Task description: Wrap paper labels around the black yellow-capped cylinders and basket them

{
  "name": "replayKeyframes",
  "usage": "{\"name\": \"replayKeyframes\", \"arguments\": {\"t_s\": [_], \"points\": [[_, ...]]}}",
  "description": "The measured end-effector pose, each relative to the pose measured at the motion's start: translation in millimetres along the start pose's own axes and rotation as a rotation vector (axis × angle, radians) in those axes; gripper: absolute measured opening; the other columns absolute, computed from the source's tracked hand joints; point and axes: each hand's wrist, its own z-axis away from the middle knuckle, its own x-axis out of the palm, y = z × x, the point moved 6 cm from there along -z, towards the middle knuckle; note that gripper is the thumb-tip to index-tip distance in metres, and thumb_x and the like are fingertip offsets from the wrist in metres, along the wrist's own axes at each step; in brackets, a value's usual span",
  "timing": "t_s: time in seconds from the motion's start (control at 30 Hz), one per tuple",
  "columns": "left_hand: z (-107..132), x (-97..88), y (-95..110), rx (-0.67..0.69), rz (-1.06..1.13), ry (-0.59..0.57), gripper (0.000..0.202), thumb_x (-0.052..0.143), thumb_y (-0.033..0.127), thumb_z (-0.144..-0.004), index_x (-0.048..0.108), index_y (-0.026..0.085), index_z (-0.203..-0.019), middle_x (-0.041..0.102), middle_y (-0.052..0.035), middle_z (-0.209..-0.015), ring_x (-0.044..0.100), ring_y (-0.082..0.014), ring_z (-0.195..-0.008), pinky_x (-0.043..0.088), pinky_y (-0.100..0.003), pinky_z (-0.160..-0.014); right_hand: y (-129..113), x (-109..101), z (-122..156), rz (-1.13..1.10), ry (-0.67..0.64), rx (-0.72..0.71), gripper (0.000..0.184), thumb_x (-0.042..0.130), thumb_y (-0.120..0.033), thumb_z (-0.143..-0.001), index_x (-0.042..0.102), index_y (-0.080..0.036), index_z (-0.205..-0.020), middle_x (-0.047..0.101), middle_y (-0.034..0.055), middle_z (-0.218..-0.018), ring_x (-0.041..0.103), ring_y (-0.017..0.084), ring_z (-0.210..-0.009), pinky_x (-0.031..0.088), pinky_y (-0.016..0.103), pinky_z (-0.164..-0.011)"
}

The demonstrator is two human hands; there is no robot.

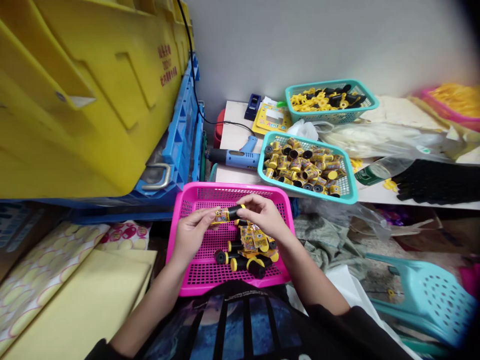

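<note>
Held level between both hands is a small black tube (234,212) with a yellow printed label (221,216) around its left part. My left hand (191,234) pinches the label end between thumb and fingers. At the other end, my right hand (265,215) grips the black part, where a bit of yellow shows. Below them is a pink mesh basket (193,194). In its right half lie several black tubes with yellow ends (240,263) and a pile of flat yellow printed labels (252,237), partly hidden by my right hand.
On the table behind, a teal basket (352,187) holds many labelled tubes, beside a blue heat gun (242,159). Another teal basket (322,116) contains yellow and black parts. Yellow and blue crates (180,135) rise at left. A turquoise stool (431,295) stands at right.
</note>
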Motion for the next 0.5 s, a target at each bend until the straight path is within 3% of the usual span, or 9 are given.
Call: {"name": "replayKeyframes", "arguments": {"t_s": [0.13,0.3,0.4,0.5], "points": [[2,5.8,9,0.021,0.004,-0.039,0.029,0.072,0.039,-0.075,0.075,0.017,-0.095,0.077,-0.0074,-0.095,0.073,-0.0198,-0.081,0.063,-0.032,-0.07,-5,7,1,0.054,0.021,-0.142,0.03,0.08,-0.032,-0.067,0.064,-0.021,-0.089,0.063,-0.0006,-0.079,0.058,0.012,-0.07,0.046,0.027,-0.065],[4,11.9,14,0.038,0.024,-0.115,0.032,0.082,0.025,-0.063,0.072,0.017,-0.093,0.077,-0.006,-0.093,0.072,-0.0199,-0.085,0.06,-0.034,-0.08,-1,19,7,-0.015,-0.012,-0.277,0.03,0.08,-0.032,-0.069,0.064,-0.023,-0.092,0.062,0.0023,-0.094,0.059,0.016,-0.088,0.048,0.03,-0.077],[5,14.7,13,0.01,0.054,-0.14,0.029,0.081,0.02,-0.063,0.072,0.018,-0.091,0.077,-0.0047,-0.091,0.072,-0.0195,-0.086,0.059,-0.034,-0.082,8,24,9,-0.183,-0.057,-0.2,0.028,0.069,-0.043,-0.08,0.064,-0.024,-0.1,0.062,0.0034,-0.098,0.059,0.018,-0.094,0.047,0.033,-0.084],[6,20.6,14,-0.007,0.111,-0.18,0.03,0.081,0.017,-0.062,0.073,0.019,-0.09,0.077,-0.0039,-0.093,0.072,-0.0195,-0.089,0.059,-0.033,-0.084,17,34,11,-0.386,-0.123,-0.036,0.041,0.062,-0.051,-0.083,0.059,-0.025,-0.114,0.06,0.0051,-0.109,0.058,0.019,-0.1,0.046,0.034,-0.087]]}}
